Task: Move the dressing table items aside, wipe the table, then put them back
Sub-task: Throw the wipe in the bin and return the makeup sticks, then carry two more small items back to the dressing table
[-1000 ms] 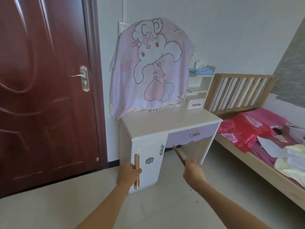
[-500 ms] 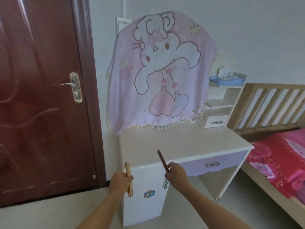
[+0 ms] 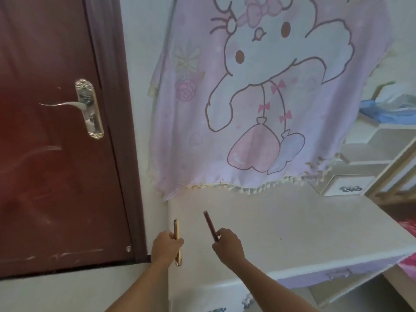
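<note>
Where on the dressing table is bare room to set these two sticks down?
Bare tabletop runs from the cloth fringe to the front edge, right of the right hand. Tighter at the back right, by the small drawer unit.

Bare forearms reach forward; left hand (image 3: pixel 167 247) grips a slim gold stick (image 3: pixel 177 230); right hand (image 3: pixel 228 245) pinches a dark-red stick (image 3: pixel 209 224).

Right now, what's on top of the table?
At the left front of the table, the left hand grips a gold stick and the right hand a red stick; whether they touch it is unclear. A shelf unit stands back right. The cloth hides what's behind it.
</note>
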